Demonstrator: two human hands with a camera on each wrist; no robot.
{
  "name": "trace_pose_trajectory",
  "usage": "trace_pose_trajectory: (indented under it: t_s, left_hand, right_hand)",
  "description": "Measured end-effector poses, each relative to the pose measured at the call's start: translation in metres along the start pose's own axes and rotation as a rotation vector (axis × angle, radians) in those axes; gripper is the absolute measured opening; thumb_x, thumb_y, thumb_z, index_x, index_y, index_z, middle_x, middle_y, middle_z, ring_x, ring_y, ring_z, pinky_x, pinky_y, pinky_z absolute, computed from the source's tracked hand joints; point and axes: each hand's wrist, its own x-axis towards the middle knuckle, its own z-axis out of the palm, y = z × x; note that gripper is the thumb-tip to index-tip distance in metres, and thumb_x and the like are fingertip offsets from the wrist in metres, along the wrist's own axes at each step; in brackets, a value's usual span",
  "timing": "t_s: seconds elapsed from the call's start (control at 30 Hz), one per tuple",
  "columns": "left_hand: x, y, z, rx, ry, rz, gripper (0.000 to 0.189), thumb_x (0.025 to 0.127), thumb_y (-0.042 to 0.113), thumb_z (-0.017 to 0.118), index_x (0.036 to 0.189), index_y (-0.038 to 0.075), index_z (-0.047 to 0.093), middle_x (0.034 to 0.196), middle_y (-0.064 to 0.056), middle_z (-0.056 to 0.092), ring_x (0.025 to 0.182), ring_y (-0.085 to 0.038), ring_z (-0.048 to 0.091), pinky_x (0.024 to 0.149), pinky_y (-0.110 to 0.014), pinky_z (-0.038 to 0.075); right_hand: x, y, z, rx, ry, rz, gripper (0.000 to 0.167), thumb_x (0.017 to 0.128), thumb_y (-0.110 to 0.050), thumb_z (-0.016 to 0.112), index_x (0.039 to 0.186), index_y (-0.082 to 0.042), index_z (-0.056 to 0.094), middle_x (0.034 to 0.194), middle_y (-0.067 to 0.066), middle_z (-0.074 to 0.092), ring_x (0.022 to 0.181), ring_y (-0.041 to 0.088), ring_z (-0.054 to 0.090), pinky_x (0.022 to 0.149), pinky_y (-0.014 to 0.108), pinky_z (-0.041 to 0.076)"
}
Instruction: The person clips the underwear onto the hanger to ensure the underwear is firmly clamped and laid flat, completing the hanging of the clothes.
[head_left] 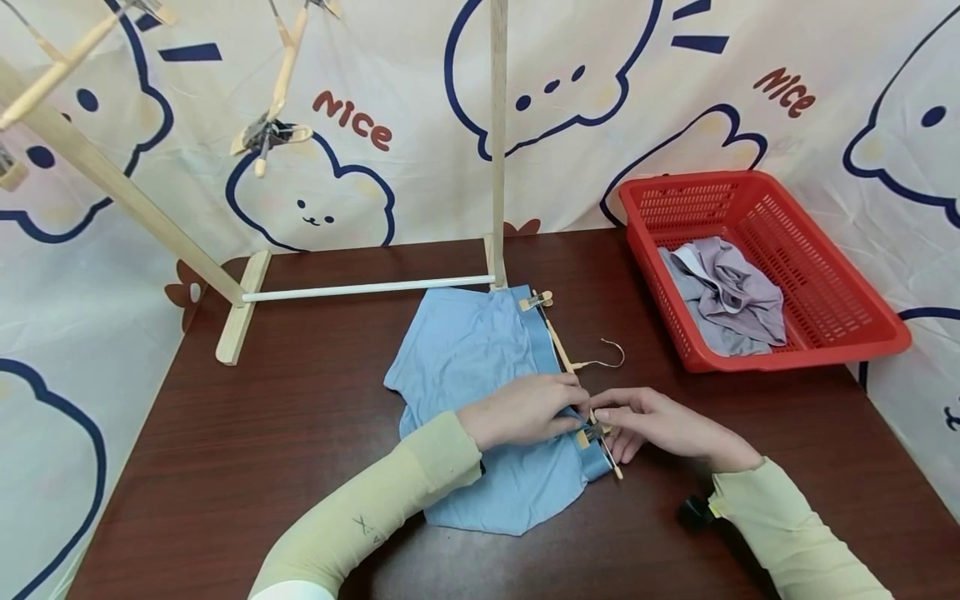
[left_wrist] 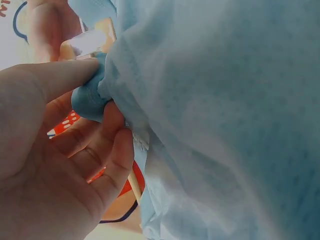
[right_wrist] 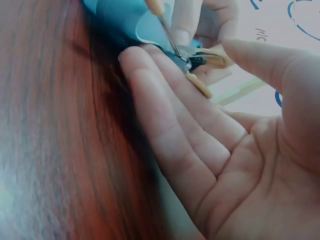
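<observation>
Light blue shorts (head_left: 472,350) lie flat on the table, their darker waistband (head_left: 542,337) toward the right. Along that waistband runs a wooden clip hanger (head_left: 558,343), its metal hook pointing right. The far clip (head_left: 536,301) grips the waistband's far end. My left hand (head_left: 525,408) lies over the shorts and pinches the folded waistband (left_wrist: 90,95) between thumb and fingers. Opposite it, my right hand (head_left: 660,423) holds the near clip (head_left: 592,433) with the thumb at one handle and fingers under the other (right_wrist: 199,85). The fingers (right_wrist: 165,120) extend beneath the hanger.
A red basket (head_left: 840,337) at the right holds crumpled grey and mauve clothes (head_left: 731,287). Behind the shorts stands a wooden rack with a white lower bar (head_left: 367,289) and an upright post (head_left: 498,150). More clip hangers (head_left: 285,75) hang at upper left, before a printed cloth.
</observation>
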Motion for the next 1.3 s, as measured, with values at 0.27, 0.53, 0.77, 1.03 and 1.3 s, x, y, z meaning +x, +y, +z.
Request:
trace_pose_trajectory:
  t_s: [0.27, 0.53, 0.77, 1.03, 1.3]
  left_hand:
    - [-0.002, 0.003, -0.002, -0.039, 0.027, 0.026, 0.008, 0.1, 0.022, 0.068, 0.107, 0.021, 0.071, 0.105, 0.01, 0.058, 0.089, -0.002, 0.055, 0.083, -0.017, 0.045]
    - [-0.004, 0.006, -0.003, -0.083, 0.087, 0.065, 0.007, 0.1, 0.02, 0.068, 0.107, 0.019, 0.07, 0.108, 0.008, 0.058, 0.094, -0.002, 0.056, 0.087, -0.015, 0.043]
    - [-0.005, 0.006, -0.003, -0.16, 0.125, -0.012, 0.023, 0.098, 0.024, 0.072, 0.116, 0.014, 0.061, 0.116, 0.004, 0.051, 0.096, -0.005, 0.054, 0.086, -0.015, 0.044]
    - [-0.019, -0.006, -0.006, -0.037, 0.073, -0.198, 0.053, 0.093, 0.041, 0.076, 0.131, 0.011, 0.055, 0.13, -0.003, 0.05, 0.112, -0.015, 0.052, 0.097, -0.027, 0.043]
    - [-0.034, -0.013, -0.007, 0.093, -0.085, -0.321, 0.085, 0.091, 0.058, 0.07, 0.158, 0.017, 0.038, 0.164, -0.009, 0.026, 0.15, -0.028, 0.021, 0.116, -0.05, 0.024]
  right_hand:
    - [0.003, -0.002, 0.002, 0.067, -0.009, -0.015, 0.056, 0.112, -0.028, 0.041, 0.15, 0.013, 0.035, 0.069, 0.016, 0.066, 0.053, 0.017, 0.063, 0.052, 0.031, 0.055]
    - [0.01, 0.0, 0.004, 0.012, 0.126, -0.055, 0.034, 0.111, -0.026, 0.044, 0.12, 0.001, 0.064, 0.073, 0.007, 0.057, 0.054, 0.013, 0.051, 0.049, 0.025, 0.045]
    - [0.017, -0.002, 0.006, -0.013, 0.228, -0.096, 0.032, 0.11, -0.024, 0.048, 0.114, 0.0, 0.068, 0.111, 0.012, 0.063, 0.099, 0.019, 0.056, 0.06, 0.032, 0.051]
    - [0.018, -0.005, 0.008, -0.005, 0.28, -0.077, 0.032, 0.108, -0.021, 0.05, 0.118, 0.005, 0.067, 0.109, 0.012, 0.067, 0.106, 0.02, 0.056, 0.092, 0.03, 0.045]
    - [0.018, -0.009, 0.008, 0.03, 0.303, -0.111, 0.028, 0.106, -0.018, 0.056, 0.113, 0.006, 0.067, 0.094, 0.013, 0.069, 0.094, 0.022, 0.062, 0.087, 0.03, 0.049]
